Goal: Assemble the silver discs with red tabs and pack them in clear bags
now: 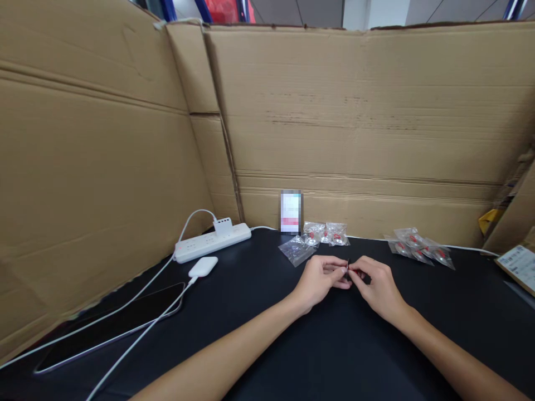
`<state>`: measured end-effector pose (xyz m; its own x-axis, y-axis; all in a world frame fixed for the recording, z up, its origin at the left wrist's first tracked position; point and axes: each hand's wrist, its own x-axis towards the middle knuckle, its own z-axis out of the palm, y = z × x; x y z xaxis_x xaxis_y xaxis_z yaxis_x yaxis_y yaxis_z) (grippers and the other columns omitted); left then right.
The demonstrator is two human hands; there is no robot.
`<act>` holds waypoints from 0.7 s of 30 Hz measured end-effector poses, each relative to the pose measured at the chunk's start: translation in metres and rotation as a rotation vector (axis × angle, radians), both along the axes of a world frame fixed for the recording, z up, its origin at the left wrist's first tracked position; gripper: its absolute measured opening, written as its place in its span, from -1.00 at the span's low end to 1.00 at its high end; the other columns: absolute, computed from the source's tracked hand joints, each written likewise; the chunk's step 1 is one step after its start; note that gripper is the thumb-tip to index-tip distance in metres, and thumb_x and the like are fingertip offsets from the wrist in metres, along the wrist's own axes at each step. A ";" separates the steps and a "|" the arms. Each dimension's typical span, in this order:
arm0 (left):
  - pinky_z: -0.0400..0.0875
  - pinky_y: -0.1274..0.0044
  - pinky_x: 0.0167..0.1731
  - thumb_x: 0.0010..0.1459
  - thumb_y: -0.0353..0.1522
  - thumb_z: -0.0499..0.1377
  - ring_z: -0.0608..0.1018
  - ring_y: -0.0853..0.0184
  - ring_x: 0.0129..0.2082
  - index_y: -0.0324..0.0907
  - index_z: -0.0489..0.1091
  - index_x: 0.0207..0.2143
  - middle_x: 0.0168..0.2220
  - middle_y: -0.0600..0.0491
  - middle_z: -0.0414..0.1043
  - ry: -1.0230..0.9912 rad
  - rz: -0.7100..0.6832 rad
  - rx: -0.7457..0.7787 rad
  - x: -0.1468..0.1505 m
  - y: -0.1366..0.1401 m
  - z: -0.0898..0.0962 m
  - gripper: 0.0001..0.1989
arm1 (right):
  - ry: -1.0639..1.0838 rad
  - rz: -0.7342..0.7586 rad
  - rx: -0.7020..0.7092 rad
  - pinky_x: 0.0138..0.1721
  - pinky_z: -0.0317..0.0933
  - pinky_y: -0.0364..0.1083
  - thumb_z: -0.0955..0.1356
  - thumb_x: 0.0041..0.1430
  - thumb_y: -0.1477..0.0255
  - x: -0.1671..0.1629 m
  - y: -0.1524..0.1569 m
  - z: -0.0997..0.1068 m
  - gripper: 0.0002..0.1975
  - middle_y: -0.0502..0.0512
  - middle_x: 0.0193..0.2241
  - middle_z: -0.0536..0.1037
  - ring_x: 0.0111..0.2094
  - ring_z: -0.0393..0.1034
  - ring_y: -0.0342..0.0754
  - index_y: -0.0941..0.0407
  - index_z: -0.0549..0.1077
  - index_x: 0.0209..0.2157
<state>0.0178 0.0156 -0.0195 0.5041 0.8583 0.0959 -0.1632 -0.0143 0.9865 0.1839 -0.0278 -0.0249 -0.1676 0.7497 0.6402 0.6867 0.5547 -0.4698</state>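
Observation:
Over the black tabletop, both hands meet around a small thin disc [348, 270] seen nearly edge-on, dark and shiny. My left hand [324, 277] pinches it between thumb and fingers from the left. From the other side my right hand [371, 280] grips it too, with a bit of red showing by its fingertips. The fingers cover most of the disc, so its exact kind is hidden. Behind my left hand lie several clear plastic bags [336, 234] holding silvery round pieces with red parts. A flat clear bag [298, 250] rests in front of them.
More filled clear bags [421, 247] lie to the right. A lit screen [291, 213] leans against the cardboard wall [359, 100]. At left are a white power strip [213, 243], a white charger puck [203, 267], a dark tablet-like device [112, 323] and cables. A labelled box [518, 267] sits far right.

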 end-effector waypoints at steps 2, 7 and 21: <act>0.58 0.33 -0.28 -0.08 -0.20 0.37 0.63 0.20 -0.42 -0.39 0.47 -0.22 -0.37 -0.13 0.54 0.006 0.011 -0.001 0.000 0.001 0.000 -0.54 | 0.011 0.014 -0.001 -0.40 0.21 -0.10 0.26 0.25 0.44 -0.001 0.000 0.000 -0.84 0.07 -0.47 0.45 -0.47 0.33 -0.08 0.09 0.48 -0.34; 0.59 0.43 -0.41 0.00 -0.27 0.32 0.62 0.24 -0.47 -0.35 0.45 -0.30 -0.43 -0.07 0.51 0.046 0.034 -0.004 -0.001 0.002 0.002 -0.69 | 0.039 0.058 -0.017 -0.36 0.25 -0.08 0.26 0.26 0.41 -0.002 0.000 0.001 -0.83 0.10 -0.40 0.48 -0.43 0.36 -0.06 0.07 0.49 -0.30; 0.57 0.44 -0.42 -0.01 -0.49 0.19 0.57 0.35 -0.52 -0.30 0.38 -0.37 -0.49 0.07 0.41 0.044 0.000 0.102 0.000 0.005 -0.001 -0.91 | 0.052 0.067 -0.040 -0.39 0.23 -0.11 0.26 0.24 0.42 -0.003 -0.001 0.001 -0.85 0.05 -0.48 0.45 -0.48 0.32 -0.09 0.08 0.46 -0.36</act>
